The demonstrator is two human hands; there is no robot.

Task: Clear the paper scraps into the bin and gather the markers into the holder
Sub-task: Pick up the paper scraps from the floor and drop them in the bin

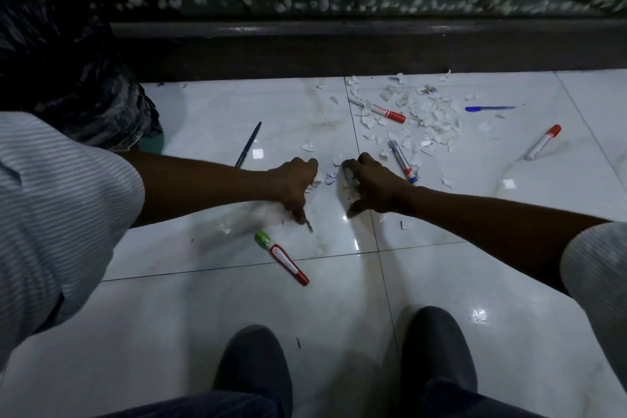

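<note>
White paper scraps (431,115) lie scattered over the glossy tiled floor, thickest at the upper right. My left hand (293,185) and my right hand (364,185) rest on the floor side by side, fingers curled over small heaps of scraps, with a few scraps (330,177) between them. A red marker (380,110) lies among the scraps. A blue-tipped marker (403,162) lies just right of my right hand. Another red marker (543,142) is far right. A red marker with a green cap (281,256) lies below my left hand. No holder is visible.
A black bin bag (84,85) sits at the left over a green bin rim (154,142). A black pen (248,144) and a blue pen (490,108) lie on the floor. A dark wooden skirting (339,47) bounds the far side. My two shoes (437,346) are near the bottom.
</note>
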